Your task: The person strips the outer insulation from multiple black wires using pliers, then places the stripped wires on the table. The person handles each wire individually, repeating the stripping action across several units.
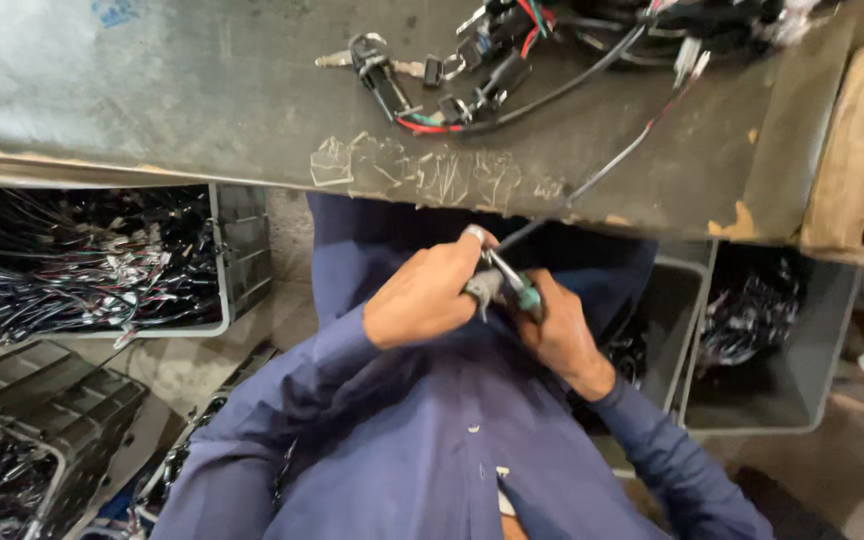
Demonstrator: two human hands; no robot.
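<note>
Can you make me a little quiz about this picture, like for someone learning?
1. True or false: both hands meet over the person's lap.
2. What lies on the workbench? A) wire harness with keys B) apples C) books
3. What fills the grey bin?

Key:
1. True: left hand and right hand work together on a teal-handled tool.
2. A: wire harness.
3. Bundles of black wires.
</note>
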